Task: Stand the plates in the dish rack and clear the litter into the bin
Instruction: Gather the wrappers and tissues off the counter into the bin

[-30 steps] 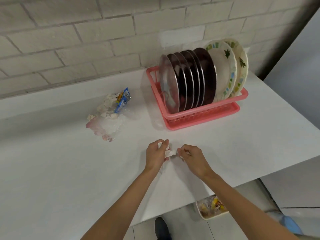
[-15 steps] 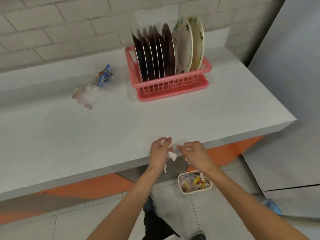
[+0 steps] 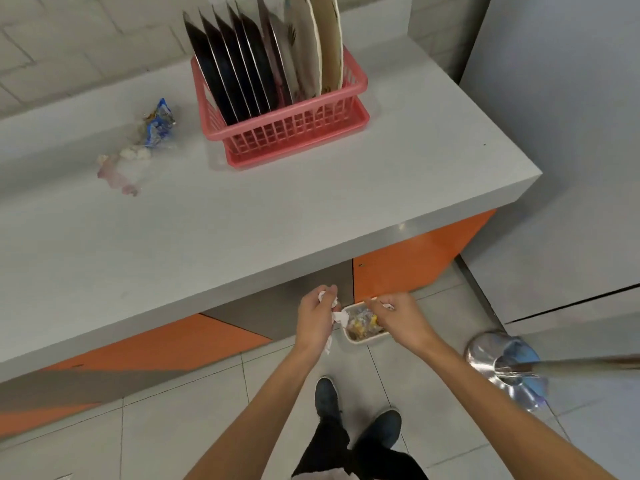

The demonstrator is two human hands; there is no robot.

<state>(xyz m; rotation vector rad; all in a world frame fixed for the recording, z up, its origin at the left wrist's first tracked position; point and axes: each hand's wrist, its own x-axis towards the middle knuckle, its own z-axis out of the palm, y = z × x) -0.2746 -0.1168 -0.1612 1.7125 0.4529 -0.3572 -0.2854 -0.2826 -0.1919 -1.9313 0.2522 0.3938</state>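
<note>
head: tissue (image 3: 340, 317) in left hand (image 3: 314, 325)

Bare left hand (image 3: 317, 323) and right hand (image 3: 401, 320), forearms bare right to the frame edge. Black trousers (image 3: 346, 455), loose and creased at the hems. Dark blue-black closed shoes (image 3: 382, 427), rounded toes. A sliver of pale fabric (image 3: 323, 475) shows at the bottom edge, too cropped to identify.

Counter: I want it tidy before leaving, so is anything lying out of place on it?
Yes. Loose litter, including a blue wrapper, lies left of the pink dish rack, not in the bin.
</note>
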